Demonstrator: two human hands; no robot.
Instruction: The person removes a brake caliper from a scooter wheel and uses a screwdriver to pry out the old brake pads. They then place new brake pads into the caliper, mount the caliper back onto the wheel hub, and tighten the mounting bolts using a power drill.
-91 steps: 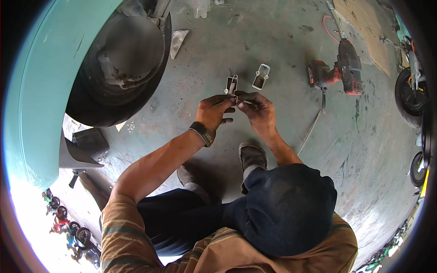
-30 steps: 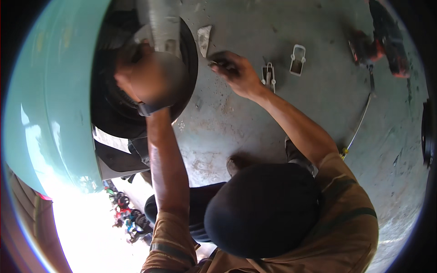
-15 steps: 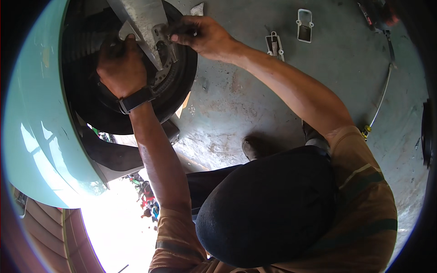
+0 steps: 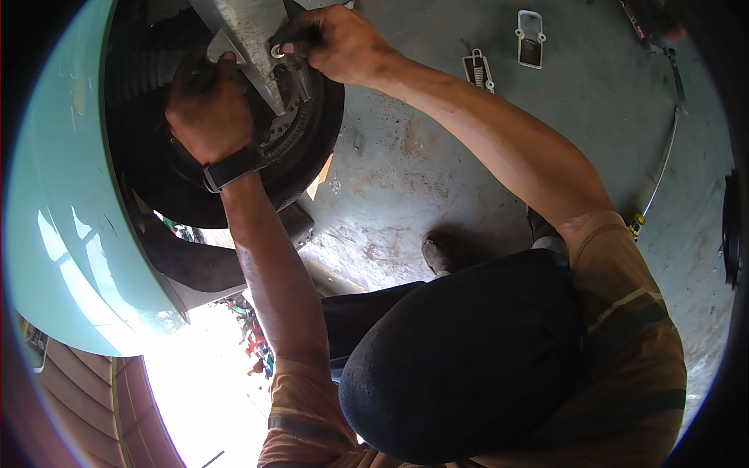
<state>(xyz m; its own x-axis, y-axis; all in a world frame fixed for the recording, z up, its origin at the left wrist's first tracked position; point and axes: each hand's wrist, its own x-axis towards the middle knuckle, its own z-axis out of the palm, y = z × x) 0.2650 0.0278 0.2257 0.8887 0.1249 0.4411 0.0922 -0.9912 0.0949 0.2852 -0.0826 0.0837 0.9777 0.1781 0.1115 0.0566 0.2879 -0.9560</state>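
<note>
From where I stand, the floor (image 4: 421, 168) is grey-green, scuffed and stained, with brightness pouring in at the lower left beside ribbed brown panels (image 4: 82, 394). A pale green body panel (image 4: 58, 195) curves over a dark wheel (image 4: 318, 148). The right hand (image 4: 335, 45) pinches a small shiny metal piece (image 4: 277, 51) right beside a grey metal arm (image 4: 248, 35) in front of the wheel. The left hand (image 4: 209, 109) is curled at that arm's other edge; I can't tell how firmly it grips. On the floor, a spring bracket (image 4: 478, 72) lies near a pale frame (image 4: 530, 39), well apart from a red-and-black power tool (image 4: 651, 27).
</note>
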